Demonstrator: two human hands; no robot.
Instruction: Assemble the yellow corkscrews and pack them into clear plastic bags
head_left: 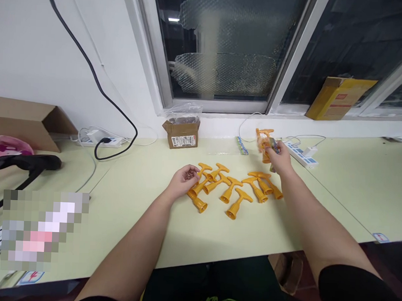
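Several yellow plastic T-handled pieces with cup-shaped ends point(238, 204) lie in a loose group on the table. At the group's left edge is my left hand point(183, 181), its fingers curled in, close against the nearest pieces. What lies inside those fingers is too small and shaded to make out. My right hand point(281, 157) is closed on a clear plastic bag point(263, 137), raised behind the right end of the group. Inside the bag shows another yellow T-handled piece point(265, 146), and a colourful printed part sits by my fingers.
A small open cardboard box point(183, 134) with plastic in it stands by the wall. A colourful printed strip point(241, 145) lies near a power strip point(302, 155). At the left are a larger carton point(22, 122), a black cable point(100, 86) and a black strap-like object point(27, 161).
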